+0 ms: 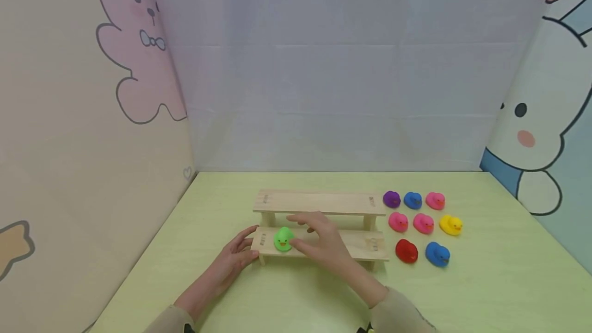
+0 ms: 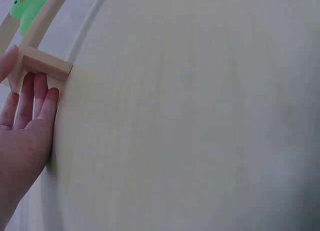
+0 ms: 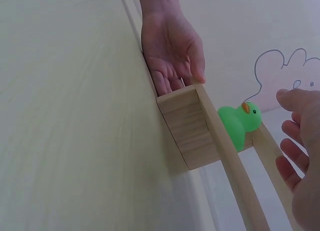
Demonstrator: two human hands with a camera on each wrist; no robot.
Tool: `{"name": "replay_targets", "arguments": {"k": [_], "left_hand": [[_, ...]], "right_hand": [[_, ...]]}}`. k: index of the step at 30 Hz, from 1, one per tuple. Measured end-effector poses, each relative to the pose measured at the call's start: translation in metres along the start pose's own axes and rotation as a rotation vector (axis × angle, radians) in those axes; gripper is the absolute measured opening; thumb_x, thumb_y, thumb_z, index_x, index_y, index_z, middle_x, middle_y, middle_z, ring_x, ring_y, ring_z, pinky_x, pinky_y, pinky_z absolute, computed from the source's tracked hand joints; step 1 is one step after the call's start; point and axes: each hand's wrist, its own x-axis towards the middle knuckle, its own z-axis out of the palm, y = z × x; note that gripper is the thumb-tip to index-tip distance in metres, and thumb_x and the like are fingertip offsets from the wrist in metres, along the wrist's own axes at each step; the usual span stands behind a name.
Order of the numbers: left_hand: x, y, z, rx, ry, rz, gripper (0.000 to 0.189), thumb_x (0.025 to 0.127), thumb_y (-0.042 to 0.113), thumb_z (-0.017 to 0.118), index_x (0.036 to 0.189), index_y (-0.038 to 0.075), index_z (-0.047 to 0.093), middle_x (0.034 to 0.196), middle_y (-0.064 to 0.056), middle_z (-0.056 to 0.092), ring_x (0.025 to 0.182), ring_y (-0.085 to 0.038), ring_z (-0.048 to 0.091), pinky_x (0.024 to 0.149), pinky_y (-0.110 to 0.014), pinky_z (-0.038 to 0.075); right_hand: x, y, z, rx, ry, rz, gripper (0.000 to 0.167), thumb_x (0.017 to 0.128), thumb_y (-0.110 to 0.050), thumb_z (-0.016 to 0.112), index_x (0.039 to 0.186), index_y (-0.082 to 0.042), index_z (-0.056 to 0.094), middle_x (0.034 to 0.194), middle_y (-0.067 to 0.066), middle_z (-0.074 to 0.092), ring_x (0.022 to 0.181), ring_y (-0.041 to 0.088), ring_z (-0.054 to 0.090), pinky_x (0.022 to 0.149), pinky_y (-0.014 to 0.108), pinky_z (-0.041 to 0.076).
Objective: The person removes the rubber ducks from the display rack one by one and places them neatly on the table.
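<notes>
A two-tier wooden shelf [image 1: 324,243] stands on the table, its upper board behind the lower one. On the left part of the lower board sits a green rubber duck [image 1: 283,239], facing the front. My left hand [image 1: 233,256] grips the left end of the lower board. In the left wrist view, its thumb lies at the board and the fingers [image 2: 40,91] reach in beside the leg below. Over the lower board, just right of the duck, is my right hand [image 1: 321,240]. The right wrist view shows its fingers [image 3: 295,153] loosely bent and apart from the duck [image 3: 240,122].
Right of the shelf, more rubber ducks lie in rows: a purple one [image 1: 391,199], blue ones [image 1: 437,254], pink ones [image 1: 423,223], a yellow one [image 1: 450,225] and a red one [image 1: 406,251]. A pale curtain [image 1: 342,91] hangs behind the yellow-green table [image 1: 222,189].
</notes>
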Motion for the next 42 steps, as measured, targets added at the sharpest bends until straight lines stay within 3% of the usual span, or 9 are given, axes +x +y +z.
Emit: {"name": "replay_targets", "arguments": {"k": [9, 13, 19, 23, 34, 42], "left_hand": [[-0.002, 0.0, -0.001, -0.001, -0.025, 0.006, 0.065, 0.085, 0.01, 0.06, 0.141, 0.022, 0.028, 0.128, -0.015, 0.042, 0.112, -0.022, 0.048, 0.092, -0.03, 0.038], [-0.001, 0.0, -0.001, 0.009, -0.037, 0.014, 0.065, 0.086, 0.01, 0.059, 0.141, 0.022, 0.026, 0.129, -0.015, 0.041, 0.112, -0.022, 0.048, 0.092, -0.03, 0.038], [-0.001, 0.0, -0.001, 0.007, -0.034, 0.014, 0.064, 0.087, 0.009, 0.058, 0.141, 0.023, 0.027, 0.129, -0.015, 0.041, 0.112, -0.022, 0.048, 0.092, -0.03, 0.038], [-0.003, 0.002, 0.0, 0.002, -0.027, 0.011, 0.063, 0.087, 0.007, 0.057, 0.141, 0.023, 0.027, 0.129, -0.015, 0.041, 0.111, -0.022, 0.049, 0.092, -0.031, 0.038], [-0.014, 0.021, 0.009, 0.009, -0.033, -0.03, 0.067, 0.086, 0.009, 0.06, 0.142, 0.018, 0.025, 0.129, -0.015, 0.041, 0.111, -0.02, 0.049, 0.092, -0.029, 0.038], [-0.004, 0.003, 0.001, 0.017, -0.026, 0.002, 0.063, 0.088, 0.008, 0.056, 0.141, 0.023, 0.027, 0.13, -0.014, 0.04, 0.112, -0.021, 0.048, 0.093, -0.031, 0.037]], "right_hand": [[-0.001, 0.002, 0.021, 0.089, -0.024, 0.149, 0.039, 0.075, -0.023, 0.074, 0.112, -0.015, 0.062, 0.106, -0.002, 0.063, 0.091, 0.02, 0.054, 0.068, 0.029, 0.048], [-0.003, 0.004, 0.024, 0.082, -0.032, 0.207, 0.036, 0.075, -0.024, 0.075, 0.108, -0.017, 0.064, 0.102, -0.006, 0.063, 0.09, 0.016, 0.054, 0.068, 0.028, 0.047], [-0.005, 0.004, 0.026, 0.046, -0.058, 0.211, 0.036, 0.075, -0.025, 0.075, 0.109, -0.019, 0.065, 0.101, -0.012, 0.062, 0.091, 0.008, 0.054, 0.07, 0.027, 0.047], [-0.005, 0.003, 0.025, 0.042, -0.073, 0.256, 0.037, 0.074, -0.026, 0.075, 0.109, -0.022, 0.065, 0.101, -0.016, 0.06, 0.091, 0.006, 0.052, 0.071, 0.026, 0.046], [-0.005, 0.0, 0.022, 0.038, -0.12, 0.303, 0.036, 0.076, -0.03, 0.073, 0.11, -0.023, 0.065, 0.1, -0.018, 0.06, 0.09, 0.006, 0.05, 0.07, 0.026, 0.045], [-0.005, 0.003, 0.021, 0.066, -0.12, 0.286, 0.035, 0.077, -0.029, 0.073, 0.111, -0.022, 0.065, 0.099, -0.018, 0.06, 0.09, 0.007, 0.05, 0.071, 0.027, 0.045]]}}
